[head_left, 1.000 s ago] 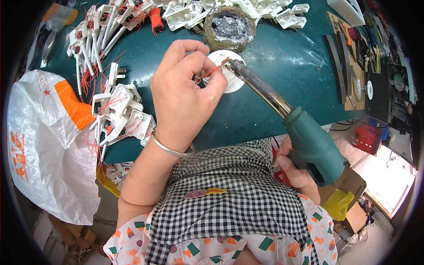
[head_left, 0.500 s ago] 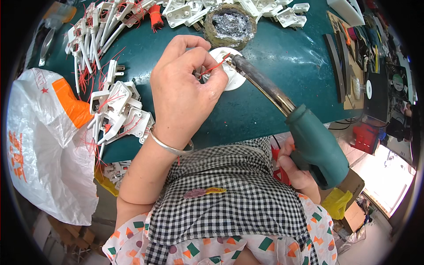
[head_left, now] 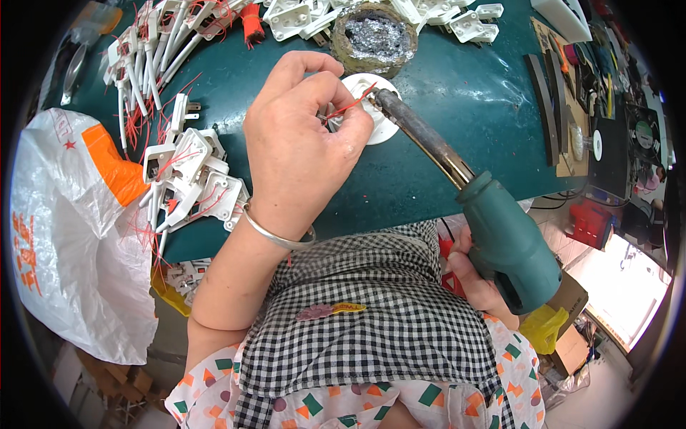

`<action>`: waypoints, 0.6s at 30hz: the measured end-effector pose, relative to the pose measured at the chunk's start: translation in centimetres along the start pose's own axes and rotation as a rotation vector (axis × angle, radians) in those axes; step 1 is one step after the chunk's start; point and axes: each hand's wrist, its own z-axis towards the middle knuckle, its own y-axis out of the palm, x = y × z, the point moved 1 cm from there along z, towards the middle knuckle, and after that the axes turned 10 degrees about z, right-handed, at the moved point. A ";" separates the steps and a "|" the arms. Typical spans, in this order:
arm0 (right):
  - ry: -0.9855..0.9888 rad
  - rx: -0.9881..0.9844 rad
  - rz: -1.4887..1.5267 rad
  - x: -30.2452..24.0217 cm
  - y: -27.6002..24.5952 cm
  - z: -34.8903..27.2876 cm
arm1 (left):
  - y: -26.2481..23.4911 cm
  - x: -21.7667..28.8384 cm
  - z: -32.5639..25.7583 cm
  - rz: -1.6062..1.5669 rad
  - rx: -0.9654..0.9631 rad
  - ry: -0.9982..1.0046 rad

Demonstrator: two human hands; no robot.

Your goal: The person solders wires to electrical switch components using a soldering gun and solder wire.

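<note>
My left hand [head_left: 304, 139] is closed in a pinch over a white round plastic piece [head_left: 384, 130] on the table. A thin red wire [head_left: 357, 101] runs from its fingertips toward the tip of a soldering gun. My right hand [head_left: 477, 279] is wrapped round the handle of that green soldering gun [head_left: 511, 239], partly behind it. The gun's dark metal barrel slants up and left, its tip over the round piece close to the wire's end. Whether tip and wire touch, I cannot tell. Part of the round piece is hidden by my left fingers.
Just beyond the round piece stands a crusted round pot of solder [head_left: 375, 39]. White plastic housings with red wires [head_left: 193, 168] are heaped at left, beside a white plastic bag [head_left: 86, 236]. A red wire bundle [head_left: 251, 26] lies at the back. Dark strips [head_left: 543, 107] lie at right.
The gun's handle has shifted slightly down and its tip slightly right. My left hand and the wire have moved a little right. Both grips look the same.
</note>
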 end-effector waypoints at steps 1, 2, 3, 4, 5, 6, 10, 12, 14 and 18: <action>0.000 0.002 -0.007 0.9 -0.8 -0.1 | -0.2 0.0 0.1 -0.013 0.004 -0.007; -0.113 -0.071 -0.171 2.6 -2.6 -0.1 | -0.3 0.1 0.1 -0.025 0.006 -0.011; -0.225 -0.141 -0.330 3.7 -3.6 -0.2 | -0.3 0.2 0.2 -0.027 0.005 -0.007; -0.226 -0.141 -0.325 2.2 -2.5 -0.1 | -0.1 0.3 0.1 -0.013 0.001 -0.003; -0.106 -0.082 -0.147 -0.6 -0.3 0.2 | 0.0 0.1 0.1 0.001 -0.002 -0.004; 0.013 -0.023 0.026 -2.1 0.9 0.3 | -0.1 0.0 0.0 0.003 0.000 -0.009; -0.060 -0.019 -0.078 -0.4 -0.2 -0.2 | -0.2 0.0 0.1 0.000 0.001 0.000; -0.115 -0.001 0.036 0.0 -0.4 -0.2 | -0.1 0.2 0.2 -0.001 0.002 0.012; -0.171 0.008 0.147 0.3 -0.3 -0.1 | -0.3 0.2 0.2 0.007 -0.005 -0.001; -0.280 0.043 0.370 0.4 -0.5 0.0 | -0.1 0.1 0.3 0.002 0.006 0.037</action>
